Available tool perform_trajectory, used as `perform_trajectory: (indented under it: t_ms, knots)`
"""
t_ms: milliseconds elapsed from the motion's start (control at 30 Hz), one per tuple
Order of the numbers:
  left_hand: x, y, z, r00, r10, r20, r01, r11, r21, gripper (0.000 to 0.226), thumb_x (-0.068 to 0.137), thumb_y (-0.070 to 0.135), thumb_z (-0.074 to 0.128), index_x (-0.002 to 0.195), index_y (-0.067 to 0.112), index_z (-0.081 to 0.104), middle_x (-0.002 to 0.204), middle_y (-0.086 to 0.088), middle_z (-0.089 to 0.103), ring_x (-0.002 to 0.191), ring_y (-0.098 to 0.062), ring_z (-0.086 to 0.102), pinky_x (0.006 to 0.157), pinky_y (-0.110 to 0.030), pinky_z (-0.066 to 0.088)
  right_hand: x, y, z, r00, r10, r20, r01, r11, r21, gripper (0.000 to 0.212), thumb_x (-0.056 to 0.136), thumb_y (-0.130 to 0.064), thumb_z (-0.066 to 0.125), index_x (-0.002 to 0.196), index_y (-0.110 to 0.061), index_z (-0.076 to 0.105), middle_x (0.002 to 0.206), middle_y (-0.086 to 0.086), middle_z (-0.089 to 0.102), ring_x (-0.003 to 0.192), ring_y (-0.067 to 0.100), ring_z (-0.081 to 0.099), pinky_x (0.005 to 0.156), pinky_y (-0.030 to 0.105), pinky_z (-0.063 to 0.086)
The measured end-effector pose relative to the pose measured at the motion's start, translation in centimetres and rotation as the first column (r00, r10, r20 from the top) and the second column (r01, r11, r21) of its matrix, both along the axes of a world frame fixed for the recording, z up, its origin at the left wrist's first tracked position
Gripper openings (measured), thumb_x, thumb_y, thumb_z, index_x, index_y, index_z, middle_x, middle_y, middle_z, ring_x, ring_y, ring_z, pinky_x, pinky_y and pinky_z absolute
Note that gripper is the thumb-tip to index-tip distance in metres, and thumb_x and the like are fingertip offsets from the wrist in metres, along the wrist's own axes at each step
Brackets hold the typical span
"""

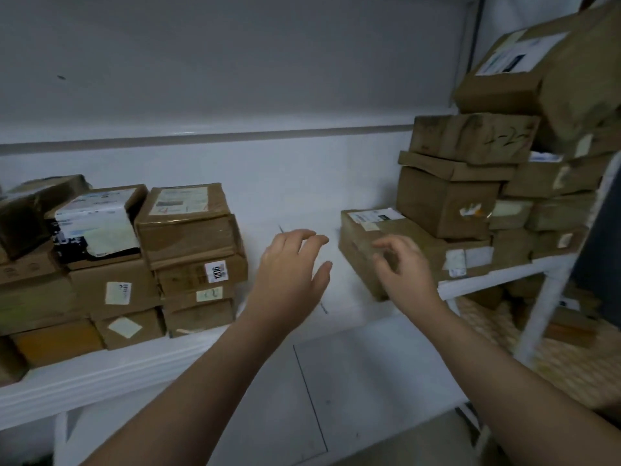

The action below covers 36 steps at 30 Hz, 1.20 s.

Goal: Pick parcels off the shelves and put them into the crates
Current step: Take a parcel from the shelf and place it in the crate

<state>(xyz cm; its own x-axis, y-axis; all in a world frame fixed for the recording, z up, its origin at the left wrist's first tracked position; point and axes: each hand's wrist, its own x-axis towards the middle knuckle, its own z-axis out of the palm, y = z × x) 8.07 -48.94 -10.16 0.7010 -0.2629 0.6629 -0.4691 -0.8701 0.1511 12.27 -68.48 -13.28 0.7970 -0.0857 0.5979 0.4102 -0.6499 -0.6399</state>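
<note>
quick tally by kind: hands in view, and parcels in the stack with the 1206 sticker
hands: 2 (left hand, right hand)
parcels in the 1206 stack: 4
total: 6

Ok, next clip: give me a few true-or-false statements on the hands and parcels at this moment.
1. The left hand and right hand hold nothing. True.
2. The left hand grips the parcel labelled 1206. False: it hovers over the bare white shelf, apart from that parcel.
3. The right hand is in front of the low flat parcel at the right stack's foot. True.
4. A crate stands between the two stacks. False: no crate is in view.
</note>
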Motion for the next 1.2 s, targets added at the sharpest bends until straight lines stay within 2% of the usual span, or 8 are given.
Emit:
perform_trajectory:
  t_ms: [200,367,533,733,867,1000,1100,1200]
  knots:
    - [4.8,-8.8,-3.9,0.963,-0.031,-0.269,0.007,0.996,-0.09,0.055,0.093,0.039,0.052,0.143,0.024,0.035,0.148,-0.01,0.033,0.125,-0.029,0.045,0.1,-0.037,0.04,1.6,-8.3,-2.1,0.961,-0.106,-0.253,0.097,0.994,-0.049,0.039,0.092,-0.02,0.059,0.129,-0.012,0.054,0.131,0.008,0.051,0.119,0.022,0.048,0.099,0.027,0.036]
    - [9.5,-14.2,-6.1,0.889,0.053,-0.454,-0.086,0.995,-0.052,0.068,0.093,0.047,0.051,0.149,0.034,0.015,0.157,-0.013,0.005,0.129,-0.037,0.04,0.102,-0.045,0.04,4.1,-12.5,-2.6,0.932,0.0,-0.363,0.024,0.998,0.06,0.054,0.092,-0.029,0.059,0.141,-0.014,0.043,0.137,0.006,0.051,0.125,0.024,0.049,0.104,0.042,0.042]
    - [11.6,-14.0,-7.6,0.896,0.048,-0.442,-0.139,0.975,-0.174,0.046,0.099,0.033,0.041,0.143,0.03,0.028,0.127,-0.012,0.055,0.104,-0.027,0.059,0.081,-0.031,0.045,6.2,-13.5,-3.4,0.89,0.172,-0.422,-0.097,0.976,0.193,0.073,0.094,-0.031,0.058,0.153,-0.021,0.017,0.152,0.002,0.035,0.139,0.02,0.033,0.113,0.041,0.032]
    - [11.2,-13.9,-7.8,0.916,0.079,-0.394,-0.216,0.924,-0.316,0.044,0.098,0.037,0.045,0.139,0.023,0.037,0.118,-0.006,0.063,0.099,-0.023,0.06,0.075,-0.028,0.044,7.7,-12.8,-4.5,0.929,0.202,-0.309,-0.136,0.965,0.222,0.067,0.091,-0.026,0.061,0.149,-0.02,0.028,0.144,0.004,0.042,0.132,0.021,0.041,0.108,0.044,0.038]
    - [11.3,-13.2,-7.4,0.914,0.115,-0.39,-0.263,0.899,-0.351,0.046,0.096,0.041,0.048,0.136,0.021,0.038,0.118,-0.006,0.061,0.099,-0.023,0.06,0.078,-0.032,0.049,8.2,-12.1,-4.6,0.942,0.204,-0.266,-0.119,0.946,0.301,0.046,0.091,-0.027,0.061,0.132,-0.02,0.042,0.098,-0.014,0.056,0.093,0.011,0.06,0.075,0.028,0.048]
    - [11.7,-12.0,-7.1,0.909,0.13,-0.395,-0.291,0.878,-0.381,0.05,0.092,0.049,0.05,0.132,0.022,0.039,0.12,-0.003,0.059,0.099,-0.02,0.059,0.08,-0.037,0.053,9.0,-11.5,-4.2,0.947,0.196,-0.253,-0.097,0.929,0.358,0.033,0.092,-0.035,0.058,0.12,-0.02,0.048,0.087,-0.007,0.058,0.08,0.009,0.058,0.068,0.026,0.048]
    - [12.2,-12.1,-6.6,0.908,0.106,-0.406,-0.278,0.876,-0.393,0.064,0.083,0.063,0.051,0.132,0.023,0.039,0.129,-0.001,0.047,0.108,-0.018,0.054,0.086,-0.036,0.053,9.0,-11.3,-3.3,0.995,0.023,-0.099,0.017,0.921,0.39,0.022,0.089,-0.04,0.06,0.097,-0.022,0.05,0.077,-0.004,0.054,0.069,0.008,0.054,0.057,0.016,0.039]
    - [13.3,-12.6,-5.1,0.926,0.092,-0.365,-0.241,0.89,-0.387,0.08,0.076,0.074,0.049,0.136,0.022,0.038,0.14,-0.003,0.038,0.122,-0.021,0.046,0.096,-0.041,0.049,9.3,-11.6,-1.4,0.984,-0.135,0.118,0.076,0.911,0.406,0.026,0.084,-0.033,0.068,0.091,-0.02,0.046,0.082,0.0,0.046,0.072,0.014,0.046,0.062,0.018,0.038]
